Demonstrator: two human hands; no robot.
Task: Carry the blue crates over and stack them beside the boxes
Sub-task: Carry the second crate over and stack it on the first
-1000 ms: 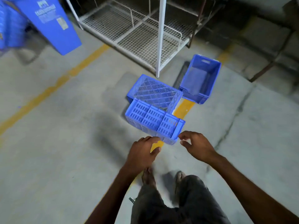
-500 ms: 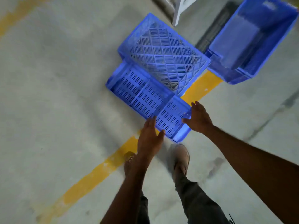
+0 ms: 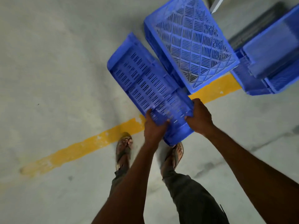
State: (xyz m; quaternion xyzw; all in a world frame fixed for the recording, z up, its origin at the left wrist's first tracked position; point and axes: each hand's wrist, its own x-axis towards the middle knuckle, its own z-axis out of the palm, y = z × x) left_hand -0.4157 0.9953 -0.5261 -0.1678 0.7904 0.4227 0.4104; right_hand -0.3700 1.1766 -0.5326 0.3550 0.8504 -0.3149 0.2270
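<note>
A slotted blue crate (image 3: 145,81) lies on its side on the concrete floor, its near end just in front of my feet. My left hand (image 3: 154,125) grips the near end from the left and my right hand (image 3: 199,118) grips its right corner. Behind it a second blue crate (image 3: 191,39) lies upside down, its ribbed lattice bottom facing up. A third, solid-walled blue crate (image 3: 275,50) stands open side up at the far right.
A yellow painted line (image 3: 84,146) runs diagonally across the floor under the crates and my sandalled feet (image 3: 123,147). A white metal post base (image 3: 217,5) shows at the top edge. Bare concrete spreads to the left.
I have stepped closer and bent over the crates. Both hands went from hovering apart to closing on the near end of the slotted crate.
</note>
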